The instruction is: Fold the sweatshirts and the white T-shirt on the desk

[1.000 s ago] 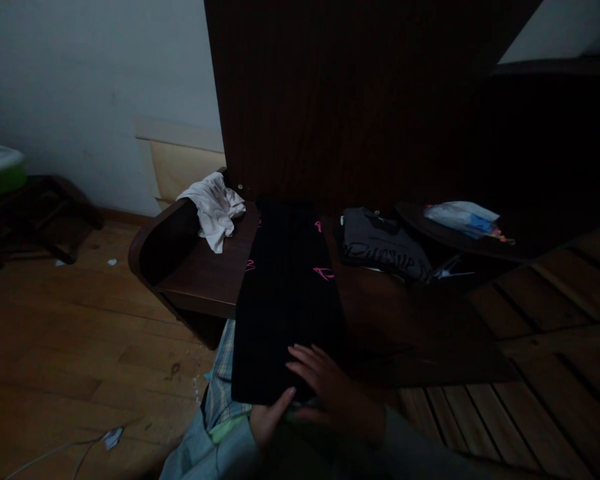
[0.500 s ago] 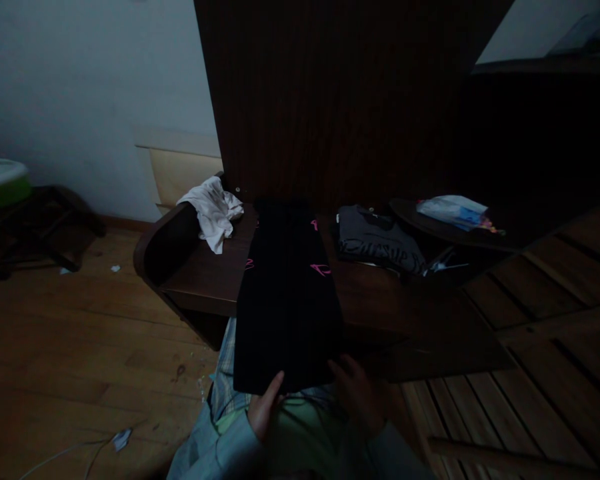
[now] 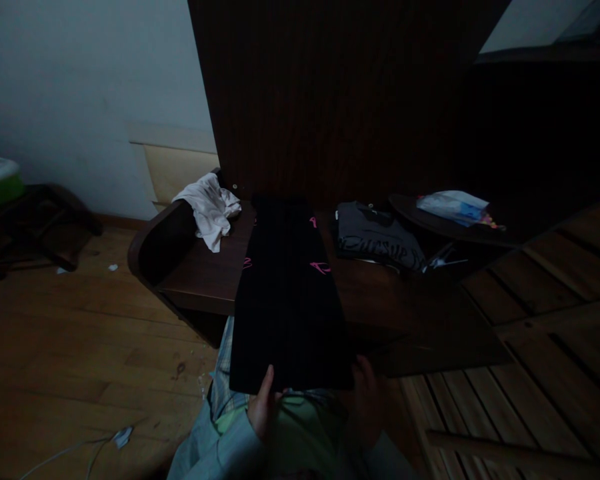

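A long black garment (image 3: 287, 293) with small pink marks lies stretched along a dark wooden surface (image 3: 205, 280) and hangs over its near edge. My left hand (image 3: 261, 410) pinches the near left corner of the garment, thumb on top. My right hand (image 3: 367, 393) grips the near right corner, with its fingers mostly hidden under the cloth. The room is very dim.
A crumpled white cloth (image 3: 210, 208) lies at the far left of the surface. A folded grey shirt with lettering (image 3: 377, 240) sits to the right, next to a plastic packet (image 3: 453, 205) on a round dark shelf. A slatted wooden frame (image 3: 545, 333) runs along the right; wooden floor lies to the left.
My right hand left the top of the black garment and moved to its near right corner. Both hands now hold the near edge, which looks wider and flatter.
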A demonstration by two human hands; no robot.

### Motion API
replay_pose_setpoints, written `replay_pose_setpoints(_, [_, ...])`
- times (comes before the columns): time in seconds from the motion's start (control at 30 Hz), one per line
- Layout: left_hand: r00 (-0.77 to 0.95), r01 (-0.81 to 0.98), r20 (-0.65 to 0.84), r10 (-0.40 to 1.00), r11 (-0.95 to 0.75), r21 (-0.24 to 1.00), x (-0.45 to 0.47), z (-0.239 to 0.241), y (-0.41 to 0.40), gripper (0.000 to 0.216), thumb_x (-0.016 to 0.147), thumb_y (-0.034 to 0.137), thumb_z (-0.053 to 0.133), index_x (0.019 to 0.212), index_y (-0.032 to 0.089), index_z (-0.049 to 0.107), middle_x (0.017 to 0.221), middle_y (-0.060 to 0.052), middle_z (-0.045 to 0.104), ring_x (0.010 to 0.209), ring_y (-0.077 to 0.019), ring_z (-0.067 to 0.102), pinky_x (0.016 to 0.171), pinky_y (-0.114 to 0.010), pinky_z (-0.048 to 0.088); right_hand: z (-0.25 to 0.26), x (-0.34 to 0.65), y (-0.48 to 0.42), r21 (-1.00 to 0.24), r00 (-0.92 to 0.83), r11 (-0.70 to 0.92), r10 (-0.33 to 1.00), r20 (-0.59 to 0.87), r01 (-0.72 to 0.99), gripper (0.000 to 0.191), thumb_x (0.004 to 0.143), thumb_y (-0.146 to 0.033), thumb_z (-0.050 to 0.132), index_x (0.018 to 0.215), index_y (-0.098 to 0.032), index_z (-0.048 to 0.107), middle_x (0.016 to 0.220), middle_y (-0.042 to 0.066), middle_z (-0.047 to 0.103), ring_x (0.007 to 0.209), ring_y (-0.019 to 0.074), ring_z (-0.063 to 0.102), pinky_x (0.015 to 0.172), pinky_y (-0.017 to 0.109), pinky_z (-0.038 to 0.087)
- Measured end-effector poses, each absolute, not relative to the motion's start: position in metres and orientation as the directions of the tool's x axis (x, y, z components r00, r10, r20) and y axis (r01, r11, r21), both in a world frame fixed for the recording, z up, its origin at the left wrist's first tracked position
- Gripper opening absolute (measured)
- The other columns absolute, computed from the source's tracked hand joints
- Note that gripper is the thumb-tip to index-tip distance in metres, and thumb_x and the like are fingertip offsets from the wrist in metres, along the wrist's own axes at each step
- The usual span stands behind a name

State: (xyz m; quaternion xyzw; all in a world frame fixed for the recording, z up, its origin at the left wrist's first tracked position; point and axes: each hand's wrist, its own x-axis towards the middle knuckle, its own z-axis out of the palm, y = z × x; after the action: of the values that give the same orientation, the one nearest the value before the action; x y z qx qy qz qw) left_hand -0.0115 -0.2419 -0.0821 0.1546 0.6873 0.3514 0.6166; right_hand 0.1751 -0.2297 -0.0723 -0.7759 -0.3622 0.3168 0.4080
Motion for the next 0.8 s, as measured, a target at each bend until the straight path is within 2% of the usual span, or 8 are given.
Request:
replay_pose_setpoints(0.1, [-0.073, -0.435, -0.795, 0.602, 0.698, 0.569, -0.009, -0.09, -0.245, 0.038, 0.074, 0.051, 0.049, 0.09, 0.02, 0.064, 0.054, -0.005, 0.064, 0.069, -0.0254, 0.066, 0.078, -0.044, 0.049, -0.089, 0.174, -0.231, -0.903, 0.486, -0.334, 0.857, -0.171, 0.272, 0.045, 0.073, -0.05, 0.041, 0.102, -0.019, 0.055, 0.113, 0.008, 0.058, 0.109, 0.0231, 0.051, 0.092, 0.035, 0.041])
replay_pose_setpoints(0.17, [-0.131, -0.482, -0.744, 0.656, 0.613, 0.626, -0.011, -0.092, -0.245, 0.031, 0.066, 0.038, 0.062, 0.094, 0.026, 0.062, 0.065, -0.004, 0.067, 0.082, -0.0241, 0.065, 0.084, -0.042, 0.046, -0.098, 0.175, -0.229, -0.931, 0.441, -0.305, 0.877, -0.192, 0.202, 0.042, 0.068, -0.048, 0.053, 0.099, -0.02, 0.058, 0.112, 0.006, 0.059, 0.109, 0.023, 0.051, 0.09, 0.033, 0.043])
replay_pose_setpoints(0.27, [-0.213, -0.516, -0.633, 0.744, 0.465, 0.72, -0.02, -0.088, -0.24, 0.04, 0.057, 0.022, 0.07, 0.094, 0.029, 0.061, 0.084, -0.001, 0.068, 0.102, -0.0208, 0.057, 0.094, -0.038, 0.041, -0.098, 0.173, -0.225, -0.939, 0.398, -0.329, 0.878, -0.264, 0.104, 0.054, 0.062, -0.045, 0.063, 0.109, -0.02, 0.054, 0.109, 0.007, 0.06, 0.103, 0.0237, 0.055, 0.084, 0.034, 0.047])
replay_pose_setpoints(0.43, [-0.189, -0.706, -0.682, 0.706, 0.385, 0.594, -0.054, -0.085, -0.22, 0.021, 0.066, 0.034, 0.06, 0.084, 0.023, 0.061, 0.086, -0.004, 0.068, 0.098, -0.0219, 0.059, 0.085, -0.035, 0.048, -0.069, 0.169, -0.225, -0.968, 0.318, -0.229, 0.929, -0.187, 0.099, 0.072, 0.066, -0.042, 0.062, 0.13, -0.023, 0.035, 0.131, 0.008, 0.044, 0.115, 0.0223, 0.047, 0.09, 0.035, 0.044])
replay_pose_setpoints(0.57, [-0.329, -0.594, -0.631, 0.703, 0.365, 0.717, -0.087, -0.095, -0.224, 0.046, 0.064, 0.038, 0.062, 0.106, 0.023, 0.055, 0.069, -0.002, 0.065, 0.071, -0.0195, 0.063, 0.063, -0.03, 0.051, -0.056, 0.174, -0.23, -0.948, 0.236, -0.184, 0.964, -0.123, 0.258, 0.044, 0.069, -0.042, 0.059, 0.108, -0.021, 0.058, 0.116, 0.007, 0.058, 0.109, 0.0228, 0.052, 0.092, 0.036, 0.042])
replay_pose_setpoints(0.67, [-0.4, -0.415, -0.453, 0.797, 0.284, 0.865, -0.104, -0.098, -0.241, 0.076, 0.062, 0.042, 0.065, 0.129, 0.028, 0.034, 0.047, 0.007, 0.051, 0.044, -0.0126, 0.052, 0.049, -0.025, 0.046, -0.052, 0.182, -0.232, -0.919, 0.187, -0.179, 0.975, -0.118, 0.353, 0.028, 0.07, -0.043, 0.057, 0.083, -0.02, 0.066, 0.09, 0.006, 0.067, 0.09, 0.0228, 0.06, 0.083, 0.035, 0.046])
replay_pose_setpoints(0.73, [-0.385, -0.302, -0.347, 0.855, 0.238, 0.923, -0.11, -0.099, -0.251, 0.079, 0.062, 0.047, 0.065, 0.131, 0.028, 0.032, 0.049, 0.007, 0.051, 0.045, -0.0113, 0.051, 0.049, -0.024, 0.044, -0.047, 0.187, -0.232, -0.907, 0.169, -0.177, 0.978, -0.119, 0.382, 0.026, 0.068, -0.043, 0.057, 0.077, -0.02, 0.065, 0.083, 0.006, 0.067, 0.084, 0.022, 0.061, 0.08, 0.034, 0.047])
replay_pose_setpoints(0.8, [-0.365, -0.216, -0.295, 0.883, 0.228, 0.949, -0.113, -0.103, -0.254, 0.07, 0.061, 0.05, 0.065, 0.123, 0.025, 0.044, 0.068, 0.0, 0.06, 0.062, -0.0141, 0.058, 0.058, -0.025, 0.047, -0.041, 0.19, -0.231, -0.903, 0.146, -0.17, 0.982, -0.122, 0.395, 0.025, 0.067, -0.042, 0.058, 0.075, -0.02, 0.065, 0.082, 0.005, 0.067, 0.083, 0.0216, 0.061, 0.079, 0.033, 0.047])
